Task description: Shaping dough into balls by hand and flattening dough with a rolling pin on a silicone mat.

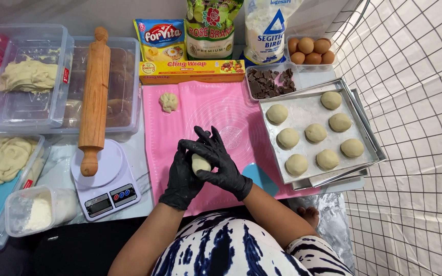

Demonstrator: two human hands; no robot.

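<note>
Both hands wear black gloves and are cupped together over the pink silicone mat (216,107). My left hand (182,179) holds a pale dough ball (200,163) from below, while my right hand (221,161) wraps over it from above. A second, pleated lump of dough (169,101) lies alone on the mat's far left. To the right, a metal baking tray (303,110) carries several round dough balls (315,133).
A wooden rolling pin (94,99) rests across a white kitchen scale (106,179). Plastic tubs of dough (26,76) stand at left, a flour tub (37,209) at front left. Chocolate chunks (269,83), eggs (310,50), bags and a wrap box (190,70) line the back. A blue scraper (262,178) lies beside my right wrist.
</note>
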